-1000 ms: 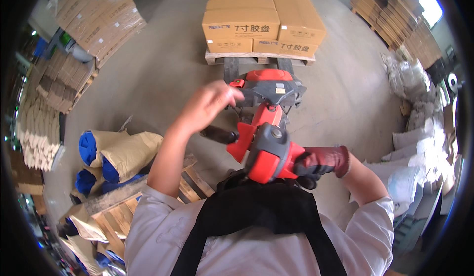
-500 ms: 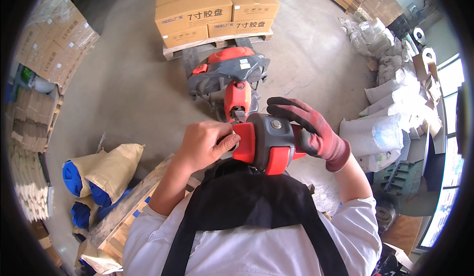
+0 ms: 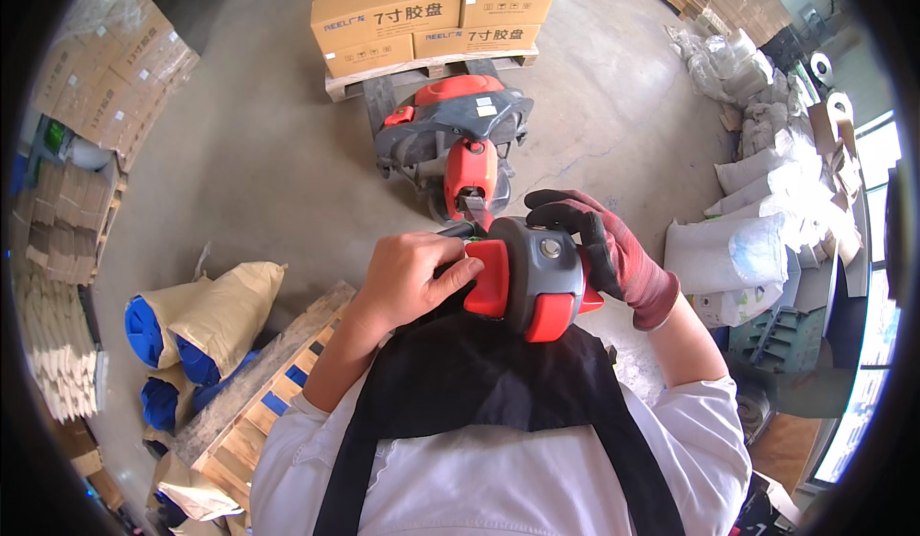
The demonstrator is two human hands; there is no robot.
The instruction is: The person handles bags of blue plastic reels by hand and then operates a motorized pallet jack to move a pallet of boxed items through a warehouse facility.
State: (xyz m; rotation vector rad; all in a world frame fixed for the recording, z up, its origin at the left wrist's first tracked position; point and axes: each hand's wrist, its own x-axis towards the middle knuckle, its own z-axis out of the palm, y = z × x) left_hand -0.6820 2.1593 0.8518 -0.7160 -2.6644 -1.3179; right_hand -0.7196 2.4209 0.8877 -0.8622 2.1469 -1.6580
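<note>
The control handle (image 3: pixel 525 268) of an electric pallet jack (image 3: pixel 460 119) sits right in front of my black apron (image 3: pixel 489 373). Its head is dark grey with red side parts and a silver button on top. My left hand (image 3: pixel 407 282), bare, is closed around the left side, thumb resting by the red part. My right hand (image 3: pixel 632 263) wears a red and black glove; its fingers curl over the right side of the handle head. Ahead, the jack's forks reach toward a wooden pallet (image 3: pixel 441 78) stacked with brown cartons (image 3: pixel 383 4).
Brown paper sacks (image 3: pixel 225 320) with blue contents and a wooden pallet (image 3: pixel 273 383) are close on my left. Wrapped cartons (image 3: pixel 110 76) stand farther left. White sacks (image 3: pixel 724 258) line the right side, near a green metal piece (image 3: pixel 776 340).
The handle, the jack and both hands have shifted slightly right in the picture. The loaded pallet appears a little higher. My right fingers are curled more over the handle.
</note>
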